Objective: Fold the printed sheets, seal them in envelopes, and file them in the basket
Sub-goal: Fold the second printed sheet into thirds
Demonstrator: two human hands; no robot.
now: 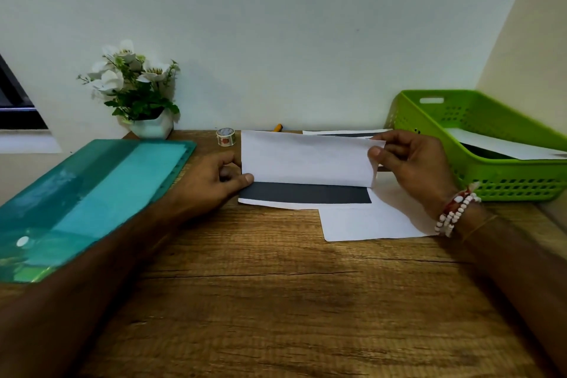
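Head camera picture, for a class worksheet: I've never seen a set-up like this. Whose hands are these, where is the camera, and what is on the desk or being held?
There is no machine here. A person wears one wide-angle camera on the head, looking forward and down, so both arms reach in from the bottom. The left hand and right hand each pinch one end of a printed sheet, folding its white back over a dark printed band. On the wooden desk are a white paper near the right wrist, a teal folder, a tape roll, a flower pot and a green basket with paper inside.
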